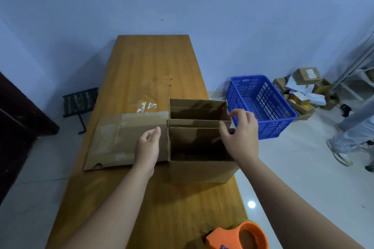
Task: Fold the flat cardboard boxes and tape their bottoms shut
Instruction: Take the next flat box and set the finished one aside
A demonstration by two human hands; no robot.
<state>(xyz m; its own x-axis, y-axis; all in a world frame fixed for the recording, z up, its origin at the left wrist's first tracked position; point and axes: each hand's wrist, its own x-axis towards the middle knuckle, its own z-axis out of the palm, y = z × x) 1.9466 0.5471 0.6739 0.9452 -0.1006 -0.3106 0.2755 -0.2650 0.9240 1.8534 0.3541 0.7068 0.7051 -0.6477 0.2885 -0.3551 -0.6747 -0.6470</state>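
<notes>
On the counter [153, 62], right of centre, two erected cardboard boxes stand with their open tops up, one behind the other and touching. The near erected box [202, 170] is closest to the person. The far erected box [198, 107] sits directly behind it.

Left of both lies the flat cardboard box [121, 139], not yet folded. Its long axis runs left to right across the counter. Its right edge meets the left walls of the erected boxes, and its left end overhangs the counter edge.

Hand state:
- The left hand [148, 147] hovers over the right end of the flat cardboard box, just beside the near erected box. Its fingers are loosely curled and it holds nothing.
- The right hand [242, 133] is at the far right corner of the near erected box. The thumb is at the rim and the fingers are bent and spread. Whether it pinches the wall or only touches it cannot be determined.

Governing relation: the flat cardboard box lies to the left of both hands and the left hand is the nearer. The right hand would have to cross over the erected boxes to reach it. A likely next step is to lift the flat cardboard box by its right end.

The orange tape dispenser [242, 234] rests at the near right edge of the counter, closer to the right arm. A blue crate [263, 103] stands on the floor, right of the counter.
</notes>
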